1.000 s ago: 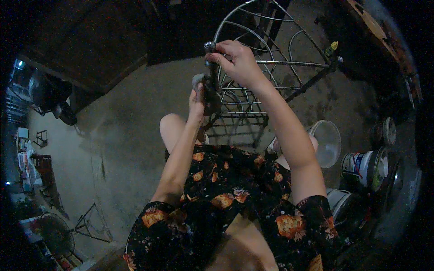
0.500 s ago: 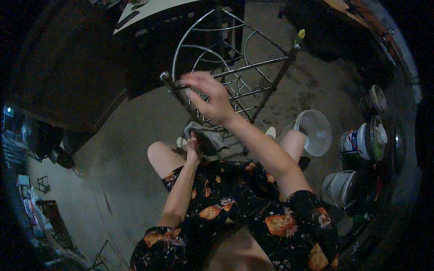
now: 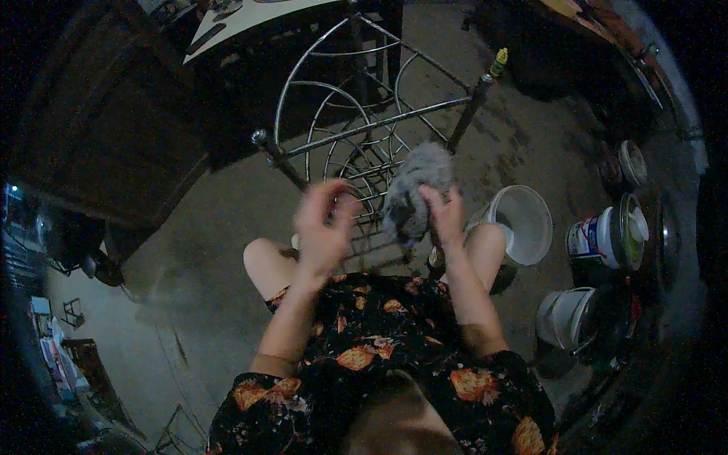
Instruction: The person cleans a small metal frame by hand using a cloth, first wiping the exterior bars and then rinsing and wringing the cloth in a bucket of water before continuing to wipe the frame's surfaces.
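A grey, fluffy cloth (image 3: 418, 182) with dark patches hangs bunched in my right hand (image 3: 447, 212), whose thumb and fingers grip its right edge. To the left, my left hand (image 3: 326, 224) is smeared by motion. Its fingers curve, with a gap between them and the thumb, and no held object shows. Both hands are above my lap, before a metal tube rack (image 3: 371, 125) with curved bars and round-capped posts. The cloth covers part of the rack's lower right bars. A small yellow bottle-shaped thing (image 3: 499, 62) appears at the top of the right post.
A translucent bucket (image 3: 523, 224) stands right of my knee. Farther right are a white tub (image 3: 595, 236) and a white pail with a handle (image 3: 561, 317). A light-topped table (image 3: 254, 19) is at the far left, beside a dark cabinet (image 3: 114, 129).
The cloth has passed from my left hand to my right and moved up and rightward. My right hand has left the rack's left post. The rack appears slightly farther left.
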